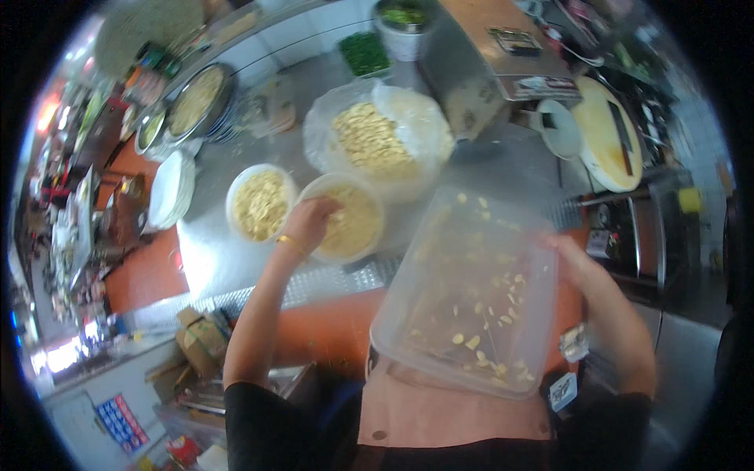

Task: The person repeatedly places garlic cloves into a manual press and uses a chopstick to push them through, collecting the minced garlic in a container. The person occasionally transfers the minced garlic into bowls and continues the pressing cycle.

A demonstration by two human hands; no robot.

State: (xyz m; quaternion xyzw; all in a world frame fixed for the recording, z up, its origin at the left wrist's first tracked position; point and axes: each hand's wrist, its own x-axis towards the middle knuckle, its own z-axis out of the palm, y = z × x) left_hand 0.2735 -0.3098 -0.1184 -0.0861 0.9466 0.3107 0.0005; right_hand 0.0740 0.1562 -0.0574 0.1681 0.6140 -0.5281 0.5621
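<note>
My right hand (pixel 561 250) grips the right rim of a clear plastic tub (pixel 436 294), tilted against my apron. Scattered pale slices (pixel 471 341), which look like garlic, cling to its inside. My left hand (pixel 315 221) reaches over the left rim of a round tub (pixel 356 226) of pale, wet-looking contents. Its fingertips are blurred, so I cannot tell whether they pinch anything. Left of it stands a white round tub (pixel 263 203) heaped with slices. Behind, a larger tub lined with a clear plastic bag (pixel 321 126) holds more slices (pixel 371 138).
The steel counter (pixel 206 259) carries stacked white dishes (pixel 172 188) and a large metal bowl (pixel 200 103) at left. Chopped greens (pixel 364 54) sit at the back. At right, a knife (pixel 619 132) lies on a round cutting board (pixel 601 147), beside a pale bowl (pixel 559 132).
</note>
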